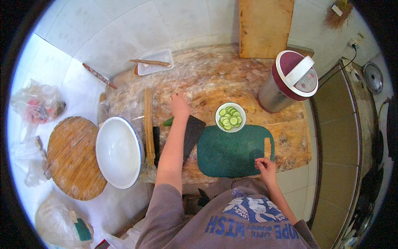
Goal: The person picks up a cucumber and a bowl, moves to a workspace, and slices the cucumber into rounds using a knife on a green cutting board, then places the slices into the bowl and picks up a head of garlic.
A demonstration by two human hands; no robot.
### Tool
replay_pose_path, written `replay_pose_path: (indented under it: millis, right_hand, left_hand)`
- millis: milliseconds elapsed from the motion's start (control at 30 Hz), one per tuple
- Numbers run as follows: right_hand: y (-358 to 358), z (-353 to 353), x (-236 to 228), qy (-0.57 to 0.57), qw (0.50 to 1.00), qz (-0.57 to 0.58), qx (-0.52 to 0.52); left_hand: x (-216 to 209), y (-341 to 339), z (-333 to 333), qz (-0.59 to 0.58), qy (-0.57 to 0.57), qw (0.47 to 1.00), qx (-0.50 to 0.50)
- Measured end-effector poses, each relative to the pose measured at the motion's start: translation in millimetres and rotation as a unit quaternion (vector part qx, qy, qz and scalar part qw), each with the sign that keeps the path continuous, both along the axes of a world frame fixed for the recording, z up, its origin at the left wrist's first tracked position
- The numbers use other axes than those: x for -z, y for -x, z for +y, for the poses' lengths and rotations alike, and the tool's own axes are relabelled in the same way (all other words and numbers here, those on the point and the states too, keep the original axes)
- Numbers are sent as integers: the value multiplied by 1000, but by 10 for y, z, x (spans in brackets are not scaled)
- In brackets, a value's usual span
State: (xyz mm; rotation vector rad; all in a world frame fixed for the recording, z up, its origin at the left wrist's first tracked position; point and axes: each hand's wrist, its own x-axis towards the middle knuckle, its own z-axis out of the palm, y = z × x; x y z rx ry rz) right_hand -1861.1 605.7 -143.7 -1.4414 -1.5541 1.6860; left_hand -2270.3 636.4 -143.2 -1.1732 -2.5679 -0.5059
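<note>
My left hand (180,106) reaches over the wooden table, fingers bent down beside a pale, thin item; what they hold, if anything, is hidden. Just below it, by my forearm, lies a green cucumber piece (168,121). A dark, flat rectangular thing (194,132) shows partly behind the forearm. At the lower right corner of the green cutting board (230,151), my right hand (266,167) has its thumb and fingers curled together, with nothing visible in them. A white bowl of cucumber slices (230,117) stands at the board's far edge.
A soymilk-maker-like steel jug (286,81) stands at the right. Left are a long bundle of wooden strips (149,126), a large white basin (119,152) and a round wooden board (74,159). A clear plastic tray (155,62) and an upright wooden board (265,29) are at the back.
</note>
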Motion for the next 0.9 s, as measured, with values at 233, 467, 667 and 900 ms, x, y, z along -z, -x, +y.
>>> replay_pose_path:
  millis: [233, 467, 667, 900]
  right_hand:
    - [-52, -34, 37, 0, 1000, 10, 14]
    - [-71, -41, 24, -17, 1000, -3, 9]
    - [52, -20, -35, -23, 999, -7, -25]
    - [146, 44, -127, -74, 996, 31, -48]
  left_hand:
    - [-18, 206, -101, -267, 5, 963, -24]
    - [-510, -360, -279, -252, -299, 914, 109]
    - [-1131, -825, -503, -213, -379, 872, 225]
    - [-1400, -1128, -638, -254, -378, 838, 302]
